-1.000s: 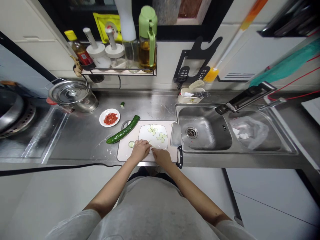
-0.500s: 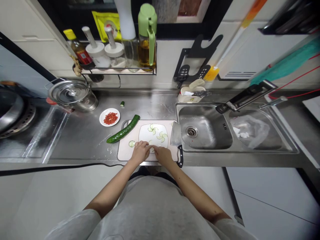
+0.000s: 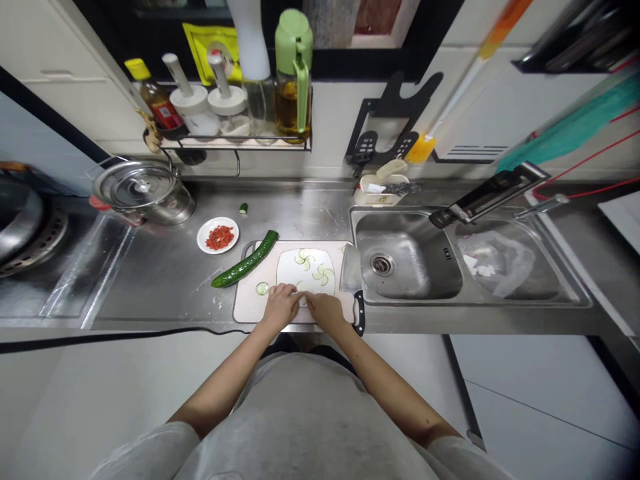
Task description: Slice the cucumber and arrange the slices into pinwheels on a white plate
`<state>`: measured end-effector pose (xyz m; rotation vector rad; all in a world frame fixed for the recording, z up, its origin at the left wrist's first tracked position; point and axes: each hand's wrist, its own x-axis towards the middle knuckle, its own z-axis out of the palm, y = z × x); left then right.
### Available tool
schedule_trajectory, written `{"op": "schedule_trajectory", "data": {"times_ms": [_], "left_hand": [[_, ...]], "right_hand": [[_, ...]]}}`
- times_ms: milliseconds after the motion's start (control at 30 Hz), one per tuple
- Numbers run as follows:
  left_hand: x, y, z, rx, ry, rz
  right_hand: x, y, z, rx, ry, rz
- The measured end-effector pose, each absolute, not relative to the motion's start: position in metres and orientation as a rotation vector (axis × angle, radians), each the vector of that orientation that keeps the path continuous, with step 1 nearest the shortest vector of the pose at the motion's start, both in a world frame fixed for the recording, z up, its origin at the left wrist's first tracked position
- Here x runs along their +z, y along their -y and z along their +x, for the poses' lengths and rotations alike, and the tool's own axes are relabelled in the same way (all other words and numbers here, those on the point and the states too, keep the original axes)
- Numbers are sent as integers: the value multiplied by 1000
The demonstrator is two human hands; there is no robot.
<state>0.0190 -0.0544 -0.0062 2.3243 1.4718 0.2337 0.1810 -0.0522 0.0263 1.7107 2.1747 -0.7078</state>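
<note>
Both my hands meet over the near edge of a white plate (image 3: 287, 267) that lies on a pale cutting board (image 3: 245, 311). My left hand (image 3: 281, 305) is closed, its fingertips pressed down around a cucumber slice they mostly hide. Facing it, my right hand (image 3: 324, 309) is closed too, its fingers pinched at the same spot. Two pinwheels of thin cucumber slices (image 3: 323, 274) show on the plate. One round cucumber slice (image 3: 263, 288) sits left of it. A long cucumber (image 3: 245, 268) lies across the board's left edge, and a cleaver (image 3: 351, 268) rests at the right.
A small dish (image 3: 201, 245) of chopped red bits and a cucumber end (image 3: 243, 208) stand behind the board. To the right is a double sink (image 3: 410, 267) under a black faucet (image 3: 470, 200). A lidded pot (image 3: 170, 203) and a bottle rack (image 3: 250, 147) are at the back left.
The view has shifted very slightly. My hands stay together at the plate's near edge with only small finger movement; the other things lie where they were.
</note>
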Motion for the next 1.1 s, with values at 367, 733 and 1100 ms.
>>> {"op": "schedule_trajectory", "data": {"times_ms": [367,733,1100], "left_hand": [[0,60,26,371,-1636,2127],[-16,67,-40,626,-2190,1544],[-10,60,-41,362,-2252,1647]], "right_hand": [[26,55,181,-751,-2165,1767],[33,51,219,-721,-2141,2111],[27,53,227,-758,-2237,2151]]}}
